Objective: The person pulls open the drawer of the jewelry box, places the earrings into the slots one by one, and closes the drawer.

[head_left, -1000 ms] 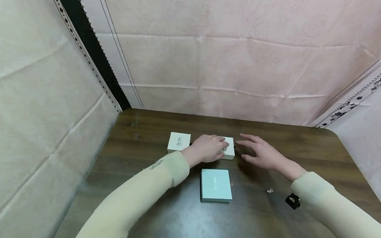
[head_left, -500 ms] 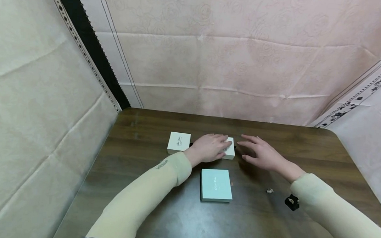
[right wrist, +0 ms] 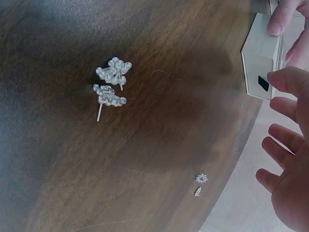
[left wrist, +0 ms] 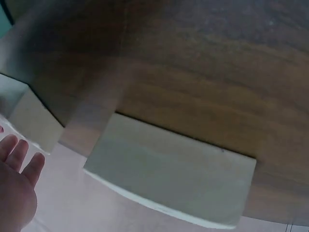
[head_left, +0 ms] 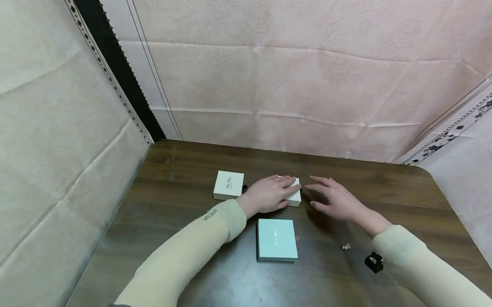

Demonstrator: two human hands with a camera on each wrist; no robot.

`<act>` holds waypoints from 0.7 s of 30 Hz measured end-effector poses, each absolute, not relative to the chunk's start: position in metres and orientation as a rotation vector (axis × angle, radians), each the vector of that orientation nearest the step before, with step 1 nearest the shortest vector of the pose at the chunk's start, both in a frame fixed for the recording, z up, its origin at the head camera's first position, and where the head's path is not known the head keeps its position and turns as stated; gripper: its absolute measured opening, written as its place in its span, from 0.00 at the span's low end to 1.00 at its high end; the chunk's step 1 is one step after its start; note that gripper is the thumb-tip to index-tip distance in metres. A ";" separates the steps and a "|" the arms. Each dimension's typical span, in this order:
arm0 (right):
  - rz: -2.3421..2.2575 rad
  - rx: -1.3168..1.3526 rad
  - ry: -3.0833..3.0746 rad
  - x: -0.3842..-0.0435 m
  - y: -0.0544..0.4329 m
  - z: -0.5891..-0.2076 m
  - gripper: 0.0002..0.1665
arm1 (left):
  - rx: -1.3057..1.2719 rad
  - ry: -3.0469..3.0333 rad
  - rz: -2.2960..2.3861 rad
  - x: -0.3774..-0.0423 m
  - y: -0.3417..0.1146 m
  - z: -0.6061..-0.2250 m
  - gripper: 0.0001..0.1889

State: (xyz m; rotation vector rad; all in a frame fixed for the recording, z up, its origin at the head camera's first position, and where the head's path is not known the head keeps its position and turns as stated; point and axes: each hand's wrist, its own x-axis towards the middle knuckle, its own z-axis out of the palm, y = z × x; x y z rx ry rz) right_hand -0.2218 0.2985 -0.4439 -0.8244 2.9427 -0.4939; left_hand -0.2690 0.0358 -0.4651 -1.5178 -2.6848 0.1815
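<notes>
My left hand (head_left: 269,193) lies over a small white box (head_left: 295,199), its fingers extended across the top and the thumb at the near edge. From the box's right side sticks a short black tab (right wrist: 263,83). Just right of that box is my right hand (head_left: 334,198), fingers spread and loosely bent, holding nothing; in the right wrist view its fingertips come close to the tab. Two silvery flower-shaped stud earrings (right wrist: 113,72) lie on the wood in the right wrist view, and two smaller silvery pieces (right wrist: 201,179) lie farther off.
A second white box (head_left: 228,185) with printed lettering stands left of my left hand, a black tab (head_left: 245,188) at its right side. A flat teal box (head_left: 277,239) lies nearer on the brown table (head_left: 176,242). A small black piece (head_left: 374,262) lies beside my right sleeve.
My left fingers have slid slightly to the right over the white box. The right hand keeps its place beside it, and the head view has shifted a little.
</notes>
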 end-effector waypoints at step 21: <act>-0.463 -0.807 2.957 -0.231 0.295 -0.447 0.24 | -1.516 -2.608 0.236 -0.271 0.030 -0.483 0.33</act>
